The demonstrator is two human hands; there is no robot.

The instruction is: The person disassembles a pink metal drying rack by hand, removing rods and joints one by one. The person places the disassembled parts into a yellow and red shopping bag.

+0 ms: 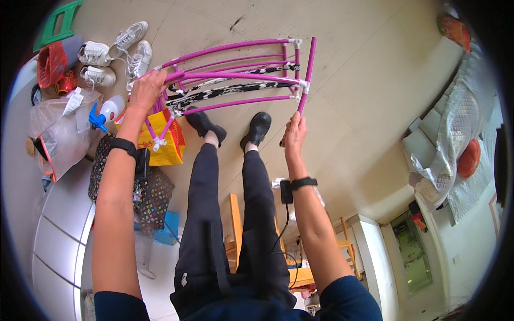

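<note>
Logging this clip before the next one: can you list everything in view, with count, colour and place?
folding rack: one, magenta tubes with white joints, held over the floor ahead
sneakers: about four, white, floor at upper left
spray bottle: one, white with blue trigger, left
yellow bag: one, yellow, under the rack's left end
plastic bag: one, clear, far left
dotted bag: one, dark with coloured dots, lower left
green stool: one, green, top left corner
wooden chair: one, tan, behind the legs
quilted cover: one, white, right
black shoes: two, on the person's feet
left hand: grips the rack's left end
right hand: grips the rack's right upright
</note>
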